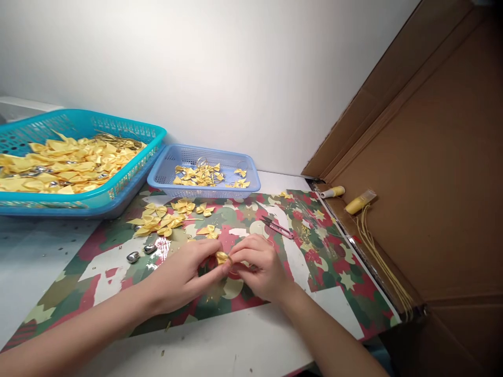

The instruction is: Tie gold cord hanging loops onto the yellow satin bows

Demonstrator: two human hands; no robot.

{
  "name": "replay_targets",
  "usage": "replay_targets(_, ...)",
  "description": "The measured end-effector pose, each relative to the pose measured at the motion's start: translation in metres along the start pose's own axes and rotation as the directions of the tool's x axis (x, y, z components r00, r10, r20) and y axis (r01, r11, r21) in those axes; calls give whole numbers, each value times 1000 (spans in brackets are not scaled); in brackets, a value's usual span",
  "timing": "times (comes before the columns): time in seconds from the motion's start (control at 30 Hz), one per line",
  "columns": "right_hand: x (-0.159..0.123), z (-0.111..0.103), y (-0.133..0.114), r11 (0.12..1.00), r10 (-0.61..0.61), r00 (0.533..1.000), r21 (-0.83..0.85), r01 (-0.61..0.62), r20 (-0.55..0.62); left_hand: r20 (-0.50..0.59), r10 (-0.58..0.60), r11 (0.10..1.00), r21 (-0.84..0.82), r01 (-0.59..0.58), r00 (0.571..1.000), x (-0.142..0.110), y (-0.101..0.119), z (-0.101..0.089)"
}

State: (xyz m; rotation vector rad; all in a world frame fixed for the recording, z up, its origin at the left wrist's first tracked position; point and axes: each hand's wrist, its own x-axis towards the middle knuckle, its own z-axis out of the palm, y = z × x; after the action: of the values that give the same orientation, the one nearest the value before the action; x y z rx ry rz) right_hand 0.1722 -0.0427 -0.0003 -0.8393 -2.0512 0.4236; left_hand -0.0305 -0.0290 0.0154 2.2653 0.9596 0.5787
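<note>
Both my hands meet over the patterned sheet (322, 262) near the table's front. My left hand (184, 275) and my right hand (261, 267) pinch a small yellow ribbon bow (221, 257) between their fingertips. Loose yellow bows (165, 220) lie just beyond my left hand. Two small silver pieces (140, 253) sit on the sheet to the left of my left hand. Small pink-handled snips (277, 228) lie beyond my right hand.
A large turquoise basket (129, 173) full of yellow ribbon pieces stands at the back left. A smaller blue basket (204, 188) with a few bows is behind the sheet. A cardboard box wall (432, 173) rises at the right, with yellow thread spools (356, 201) and gold cords (379, 256).
</note>
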Motion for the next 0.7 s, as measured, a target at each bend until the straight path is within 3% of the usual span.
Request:
replay_targets(0.1, -2, 5, 0, 996, 40, 999, -76, -37, 34, -18, -4, 998, -55, 3, 1000, 0, -5, 3)
replay_targets(0.3, 0, 1, 0, 998, 61, 997, 5, -61, -42, -62, -40, 990, -137, 31, 997, 0, -9, 5)
replay_targets(0.57, -1, -6, 5, 990, 86, 994, -113, -78, 64, -104, -45, 989, -144, 30, 994, -1, -12, 5)
replay_targets(0.7, -2, 0, 0, 978, 64, 997, -198, -72, -48, -158, -6, 996, -87, -8, 987, -3, -12, 8)
